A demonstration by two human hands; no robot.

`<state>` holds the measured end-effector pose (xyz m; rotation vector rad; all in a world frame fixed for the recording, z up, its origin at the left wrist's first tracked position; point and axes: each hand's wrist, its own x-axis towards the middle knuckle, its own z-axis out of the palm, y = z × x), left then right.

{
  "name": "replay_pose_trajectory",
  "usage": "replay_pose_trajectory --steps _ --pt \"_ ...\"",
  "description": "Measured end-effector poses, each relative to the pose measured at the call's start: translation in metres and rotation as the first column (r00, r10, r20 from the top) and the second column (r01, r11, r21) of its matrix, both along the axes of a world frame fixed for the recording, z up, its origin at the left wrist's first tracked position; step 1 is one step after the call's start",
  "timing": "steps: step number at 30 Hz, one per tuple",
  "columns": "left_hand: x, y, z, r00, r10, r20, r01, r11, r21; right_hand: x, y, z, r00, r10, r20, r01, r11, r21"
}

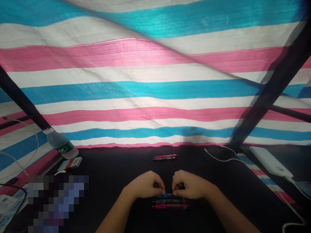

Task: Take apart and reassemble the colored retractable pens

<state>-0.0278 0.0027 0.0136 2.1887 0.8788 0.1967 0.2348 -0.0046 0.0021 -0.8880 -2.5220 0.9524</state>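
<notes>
My left hand (144,185) and my right hand (188,185) sit close together on the black tabletop (116,171), fingers curled. Their fingertips come down on a blue pen (165,195), which lies crosswise and is partly covered by them. Just below it, nearer me, a dark pen (170,201) and a pink pen (170,206) lie parallel, untouched. Further away, beyond my hands, a pink pen (165,156) and a dark pen (165,159) lie side by side.
A striped pink, blue and white tarp (155,97) hangs behind the table, crossed by black poles (272,87). At the left are a tilted water bottle (62,144), a small box (70,163) and a power strip (9,207). At the right, a white power bank (269,161) trails a cable (225,158).
</notes>
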Motion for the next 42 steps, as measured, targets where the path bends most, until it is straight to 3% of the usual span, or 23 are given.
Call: replay_pose_trajectory --steps 4,7,9,11,15,19,26,30,34,36,38,42 --pt "0.000 0.000 -0.001 1.000 -0.004 -0.003 0.004 1.000 0.001 -0.001 -0.001 0.000 1.000 -0.007 -0.024 0.006 1.000 -0.022" --pt "0.001 -0.001 0.001 1.000 -0.005 0.005 0.005 1.000 0.024 -0.005 0.003 -0.004 0.989 -0.128 -0.074 0.127 0.992 -0.019" --pt "0.003 -0.002 0.002 1.000 -0.003 0.015 0.002 0.999 0.051 -0.006 0.009 -0.012 0.942 -0.301 -0.148 0.313 0.948 0.063" --pt "0.004 -0.002 0.002 1.000 -0.003 0.022 0.002 0.998 0.067 -0.004 0.018 -0.022 0.862 -0.446 -0.241 0.482 0.868 0.119" --pt "0.007 -0.002 0.000 1.000 0.010 0.023 -0.012 0.996 0.087 0.004 0.035 -0.044 0.797 -0.563 -0.217 0.602 0.771 0.210" --pt "0.008 -0.001 -0.001 0.999 0.043 0.002 -0.043 0.991 0.123 0.009 0.040 -0.055 0.801 -0.585 -0.126 0.597 0.768 0.231" --pt "0.009 0.000 -0.003 0.996 0.089 0.013 -0.090 0.972 0.219 0.007 0.035 -0.047 0.836 -0.535 -0.122 0.548 0.821 0.160" --pt "0.009 0.002 -0.004 0.979 0.187 0.079 -0.202 0.930 0.307 0.006 0.034 -0.043 0.859 -0.500 -0.111 0.511 0.850 0.130" --pt "0.005 0.007 -0.008 0.931 0.294 0.214 -0.361 0.821 0.443 0.002 0.030 -0.034 0.860 -0.473 -0.190 0.485 0.874 0.023" --pt "0.003 0.009 -0.010 0.922 0.314 0.225 -0.386 0.775 0.501 0.000 0.028 -0.029 0.844 -0.477 -0.245 0.480 0.876 -0.052" --pt "0.001 0.011 -0.011 0.932 0.316 0.179 -0.362 0.769 0.526 -0.002 0.027 -0.027 0.815 -0.497 -0.298 0.476 0.867 -0.148" --pt "0.000 0.011 -0.012 0.949 0.301 0.090 -0.305 0.810 0.501 -0.001 0.031 -0.029 0.719 -0.565 -0.404 0.461 0.823 -0.331"
